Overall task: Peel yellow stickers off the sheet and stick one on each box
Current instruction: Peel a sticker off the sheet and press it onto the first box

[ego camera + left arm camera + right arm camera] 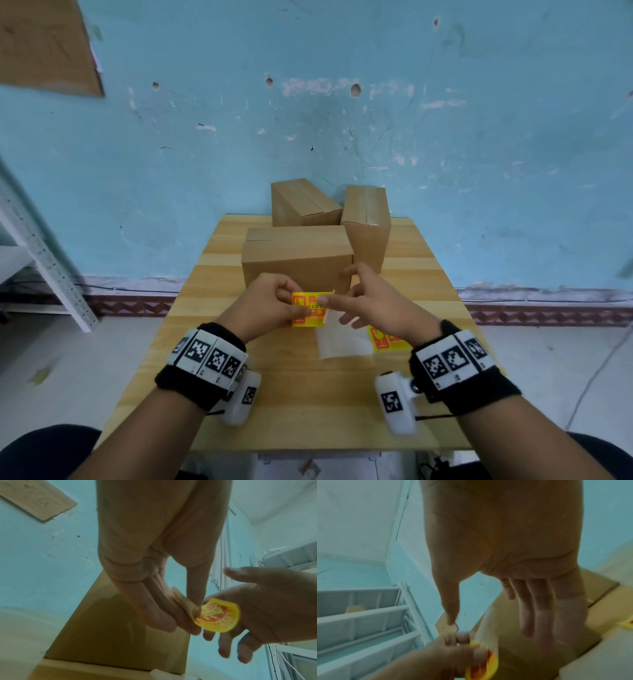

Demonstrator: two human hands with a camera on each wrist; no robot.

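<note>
My left hand [291,305] pinches a yellow sticker [308,308] with red print just above the table, in front of the nearest cardboard box [298,260]. In the left wrist view its fingers [171,615] and thumb hold the curled sticker [217,615] with a pale backing layer. My right hand [342,298] is beside it with fingers spread and straight, its thumb tip at the sticker's right edge. The right wrist view shows my right hand [488,615] over the blurred sticker [481,662]. Two more boxes, one at the back left [305,202] and one at the back right [368,222], stand behind.
A white backing sheet [342,342] lies on the wooden table [274,394] under my hands, with another yellow sticker [387,339] to its right. The blue wall is right behind the boxes. A white metal shelf [44,260] stands to the left.
</note>
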